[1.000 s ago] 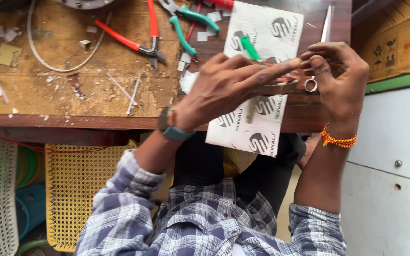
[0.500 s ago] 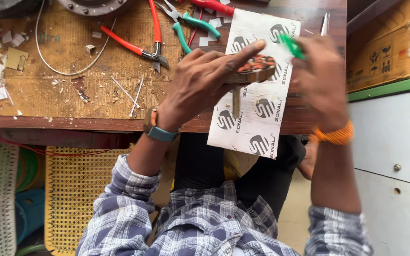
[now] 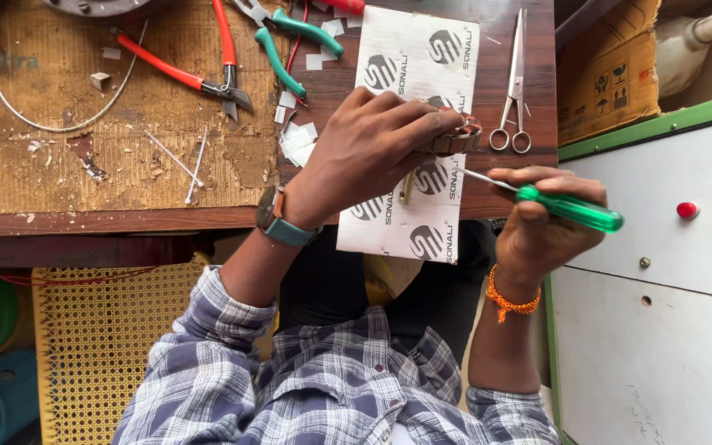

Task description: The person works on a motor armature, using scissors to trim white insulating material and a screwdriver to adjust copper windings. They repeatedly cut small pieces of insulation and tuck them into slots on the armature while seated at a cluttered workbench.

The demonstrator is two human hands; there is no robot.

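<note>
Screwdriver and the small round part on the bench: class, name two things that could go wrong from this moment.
1. The screwdriver tip points at the small round part pinched under the left hand; a slip could jab those fingers.
2. The right hand works past the edge of the table, and the white sheet overhangs it, so a loosened piece might drop to the floor.

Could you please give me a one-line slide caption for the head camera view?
Left hand steadies a small metal part on a printed white sheet while the right hand aims a green-handled screwdriver.
</note>
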